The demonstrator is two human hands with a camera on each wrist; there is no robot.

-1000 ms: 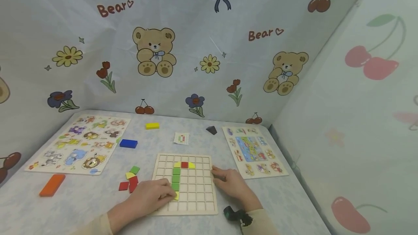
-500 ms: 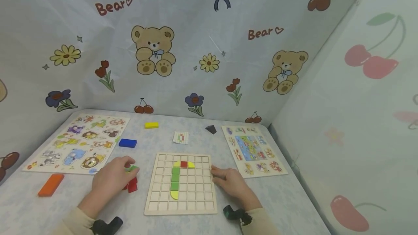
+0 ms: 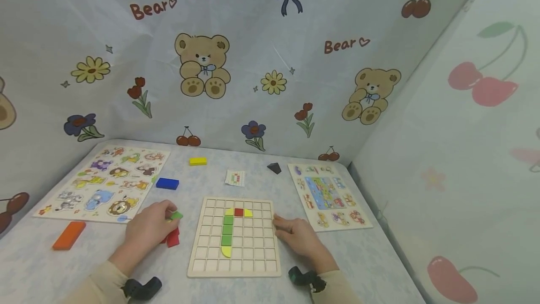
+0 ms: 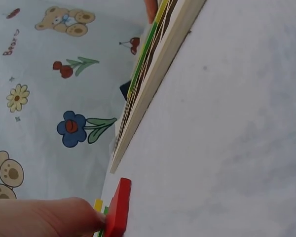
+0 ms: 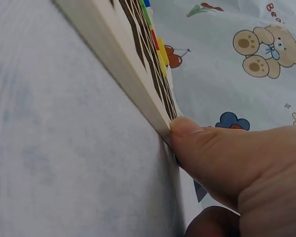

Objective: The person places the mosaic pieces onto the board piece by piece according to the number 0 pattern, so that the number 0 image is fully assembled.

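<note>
A wooden grid board [image 3: 256, 266] lies flat, with green square tiles [image 3: 227, 229], a red tile [image 3: 238, 212] and yellow quarter-round tiles [image 3: 226, 251] set in its cells. My left hand [image 3: 146, 230] is over the small pile left of the board, its fingertips on a green tile [image 3: 176, 215]. Close beside that thumb, the left wrist view shows a red tile [image 4: 119, 207]. The fingers partly cover the pile, and their underside is hidden. My right hand [image 3: 300, 240] touches the board's right edge; in the right wrist view a fingertip [image 5: 187, 127] presses against that edge.
Behind the board lie a small pattern card [image 3: 235, 178], a black block [image 3: 274, 168], a blue block [image 3: 167, 183] and a yellow block [image 3: 198, 161]. An orange block [image 3: 69, 235] is at left. Picture puzzles stand left [image 3: 63, 212] and right [image 3: 326, 219].
My left hand has left the yellow tile on the board's lower left and moved left to the loose pile. There the green tile has shifted slightly. My right hand stays at the board's edge.
</note>
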